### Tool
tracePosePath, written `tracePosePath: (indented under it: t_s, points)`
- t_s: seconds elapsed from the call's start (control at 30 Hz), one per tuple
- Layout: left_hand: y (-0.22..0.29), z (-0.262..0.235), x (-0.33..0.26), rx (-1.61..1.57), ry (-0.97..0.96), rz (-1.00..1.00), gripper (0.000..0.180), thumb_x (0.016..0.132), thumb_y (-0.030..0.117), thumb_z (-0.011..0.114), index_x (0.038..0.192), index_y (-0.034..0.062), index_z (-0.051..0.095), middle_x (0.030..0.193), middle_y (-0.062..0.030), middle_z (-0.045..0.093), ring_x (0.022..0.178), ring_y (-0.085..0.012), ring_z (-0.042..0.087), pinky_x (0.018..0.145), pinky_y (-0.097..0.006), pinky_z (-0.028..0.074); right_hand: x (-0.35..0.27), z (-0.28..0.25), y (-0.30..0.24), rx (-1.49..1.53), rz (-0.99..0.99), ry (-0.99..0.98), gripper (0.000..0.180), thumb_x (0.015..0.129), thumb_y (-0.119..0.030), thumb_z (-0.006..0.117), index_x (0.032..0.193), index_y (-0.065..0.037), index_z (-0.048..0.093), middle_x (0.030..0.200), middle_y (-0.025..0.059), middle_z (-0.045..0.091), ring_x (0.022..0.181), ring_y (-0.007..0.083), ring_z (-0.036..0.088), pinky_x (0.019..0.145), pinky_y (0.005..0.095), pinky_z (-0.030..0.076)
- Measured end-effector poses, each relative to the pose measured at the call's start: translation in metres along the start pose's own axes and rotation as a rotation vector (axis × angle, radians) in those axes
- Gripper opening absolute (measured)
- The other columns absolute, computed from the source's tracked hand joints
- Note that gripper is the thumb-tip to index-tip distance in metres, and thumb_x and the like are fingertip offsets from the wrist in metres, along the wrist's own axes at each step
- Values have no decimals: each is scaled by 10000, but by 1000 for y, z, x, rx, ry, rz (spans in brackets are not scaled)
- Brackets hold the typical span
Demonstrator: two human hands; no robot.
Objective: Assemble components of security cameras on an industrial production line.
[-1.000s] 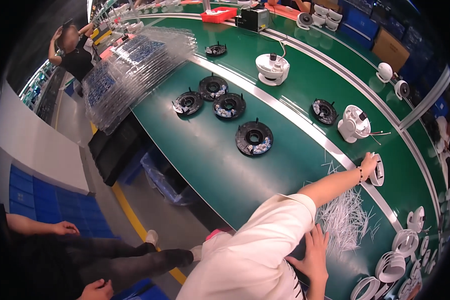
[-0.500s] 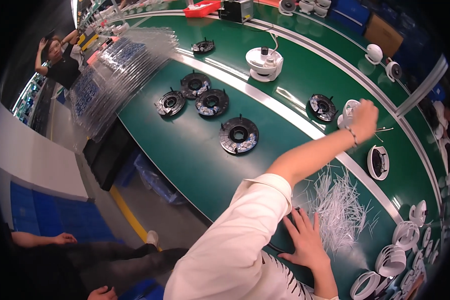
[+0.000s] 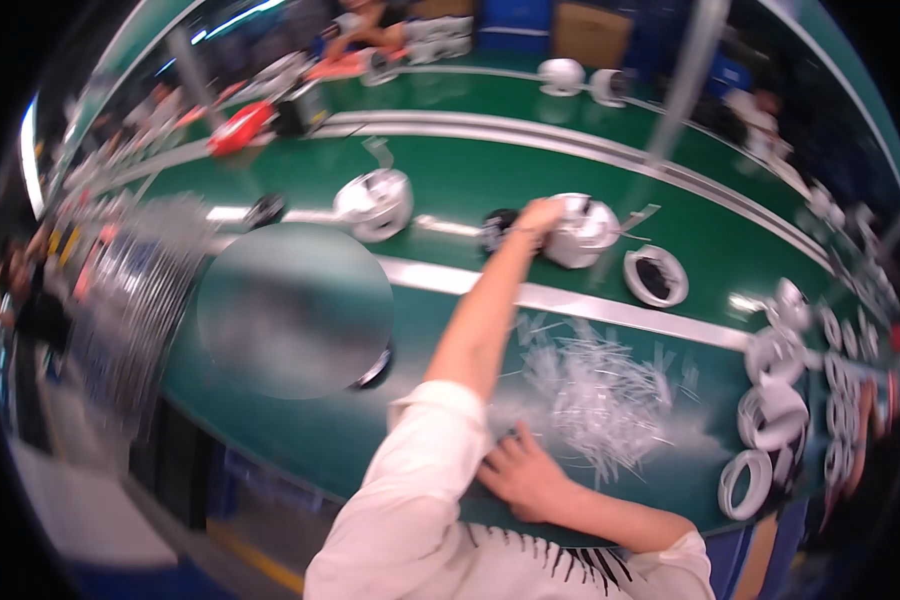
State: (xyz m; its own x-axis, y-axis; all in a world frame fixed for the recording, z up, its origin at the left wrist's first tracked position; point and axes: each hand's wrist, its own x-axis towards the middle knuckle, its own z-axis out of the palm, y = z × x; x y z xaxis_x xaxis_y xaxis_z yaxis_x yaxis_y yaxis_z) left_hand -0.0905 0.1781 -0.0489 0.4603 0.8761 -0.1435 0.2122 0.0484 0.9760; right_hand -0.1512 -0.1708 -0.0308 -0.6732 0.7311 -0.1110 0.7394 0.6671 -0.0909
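My left arm stretches away over the green table. Its hand [image 3: 543,218] grips the left rim of a white round housing [image 3: 585,238], though motion smears the fingers. Just left of that wrist a black disc [image 3: 497,230] is partly covered by the arm. My right hand [image 3: 523,476] lies near the front edge of the table, fingers spread and nothing seen in them. Beyond and to the right of it is a loose heap of thin clear strips [image 3: 605,395]. To the right of the gripped housing sits a white ring with a black insert [image 3: 656,277].
Another white housing [image 3: 374,204] stands farther left, beside a small black part [image 3: 265,211]. Stacked clear plastic trays [image 3: 135,300] fill the left end. Several white rings [image 3: 745,484] line the right end. A blurred patch hides the left middle. A metal post [image 3: 686,85] rises at the back.
The view has swung to the right and is smeared. My left hand has shifted from over the white housing to its left rim. My right hand still rests by the strips.
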Motion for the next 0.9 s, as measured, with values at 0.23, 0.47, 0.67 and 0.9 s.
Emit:
tracePosePath:
  t_s: [0.23,0.47,0.67,0.9]
  points:
    - [2,2,3,-25,-215,-174,342,859,251,395,1061,-5,500,966,-187,574,829,-317,602,678,-423,525,-16,11,-2,174,243,240,363,522,-99,624,859,-33,506,817,98,448,797,244,487,666,346,417]
    - [36,23,-74,-193,-355,55,542,727,-95,401,1231,52,270,1099,-182,466,844,-303,597,602,-374,572,-116,-31,36,519,841,817,416,554,-145,655,934,-29,530,850,129,529,795,291,523,661,352,444]
    - [54,26,-156,-196,-410,112,618,697,-98,372,1274,64,218,1157,-176,430,861,-312,593,598,-364,573,-137,-63,75,-145,999,958,518,504,-130,665,989,-32,515,879,98,474,822,263,462,692,354,367]
    - [66,30,-205,-137,-456,170,638,680,-98,375,1279,71,232,1197,-154,389,977,-324,536,624,-361,574,-131,-55,90,-273,1109,912,577,481,-141,686,1024,-31,523,916,95,466,842,248,447,689,347,342]
